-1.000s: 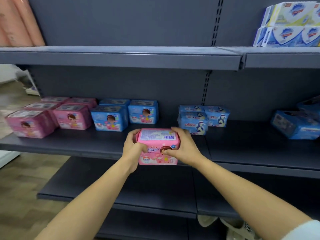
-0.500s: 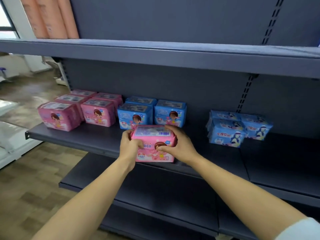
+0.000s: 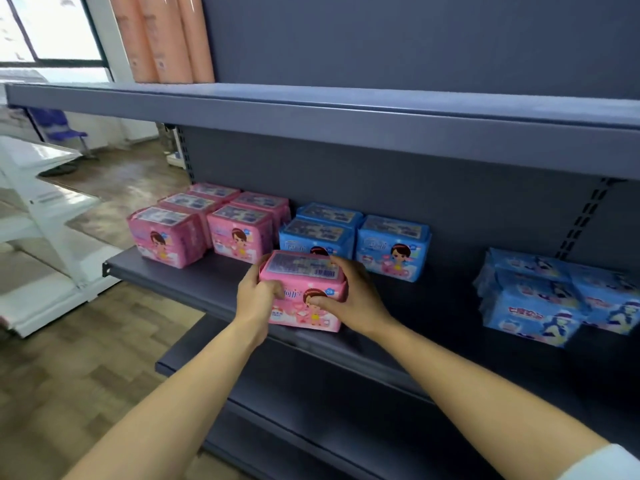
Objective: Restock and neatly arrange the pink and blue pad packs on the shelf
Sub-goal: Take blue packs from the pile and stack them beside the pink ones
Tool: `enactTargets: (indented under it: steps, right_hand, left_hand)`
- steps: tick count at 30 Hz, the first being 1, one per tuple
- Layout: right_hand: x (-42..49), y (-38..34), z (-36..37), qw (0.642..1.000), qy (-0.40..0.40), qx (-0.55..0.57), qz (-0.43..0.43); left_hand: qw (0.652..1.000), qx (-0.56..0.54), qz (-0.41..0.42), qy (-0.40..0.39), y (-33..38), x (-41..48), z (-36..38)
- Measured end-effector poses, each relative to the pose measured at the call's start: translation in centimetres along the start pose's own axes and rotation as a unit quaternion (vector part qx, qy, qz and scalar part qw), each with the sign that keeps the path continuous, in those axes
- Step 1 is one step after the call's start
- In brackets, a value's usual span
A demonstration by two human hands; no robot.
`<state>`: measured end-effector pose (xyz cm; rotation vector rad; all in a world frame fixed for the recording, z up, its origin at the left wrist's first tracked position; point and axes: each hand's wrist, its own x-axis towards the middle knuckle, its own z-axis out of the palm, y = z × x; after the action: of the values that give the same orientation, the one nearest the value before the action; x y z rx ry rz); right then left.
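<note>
We clamp the soft pink plastic-wrapped pad pack (image 3: 304, 292) between our left hand (image 3: 258, 299) and right hand (image 3: 353, 301), at the dark grey metal shelf's (image 3: 194, 282) front edge. Next, we judge, it goes up-left of our grip, squared against the stocked pink packs (image 3: 239, 233).

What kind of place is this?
Probably a shop aisle, or a mock-up of one. The dark metal shelving with a slotted upright carries matching pink packs and blue packs in rows, and the left hand and right hand grip a further pink pack.
</note>
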<state>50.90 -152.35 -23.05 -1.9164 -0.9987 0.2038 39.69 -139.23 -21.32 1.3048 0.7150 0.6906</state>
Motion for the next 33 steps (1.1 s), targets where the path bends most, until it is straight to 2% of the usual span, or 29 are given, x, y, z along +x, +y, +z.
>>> enactTargets:
  steps: [5,11,20,27,33]
  right_hand:
    - [1.7,-1.3,2.9,1.000,-0.009,-0.009,0.009]
    - [3.7,-3.6,7.0,0.999,0.017,-0.011,0.029]
    - [7.1,-6.2,13.4,0.995,0.080,-0.026,0.052]
    - [9.2,-7.0,16.2,0.991,0.109,-0.045,0.056]
    - [10.5,-7.1,17.7,0.987,0.134,-0.059,0.065]
  left_hand:
    - [1.000,0.022,0.017,0.006,0.8,2.0,-2.5]
    - [0.998,0.042,0.006,0.044,0.3,5.3,-6.6]
    - [0.992,0.118,0.039,0.025,-0.5,10.4,-11.8]
    - [0.985,0.153,0.037,0.076,-1.0,12.4,-13.6]
    - [0.970,0.221,0.071,0.071,-1.7,14.3,-14.6]
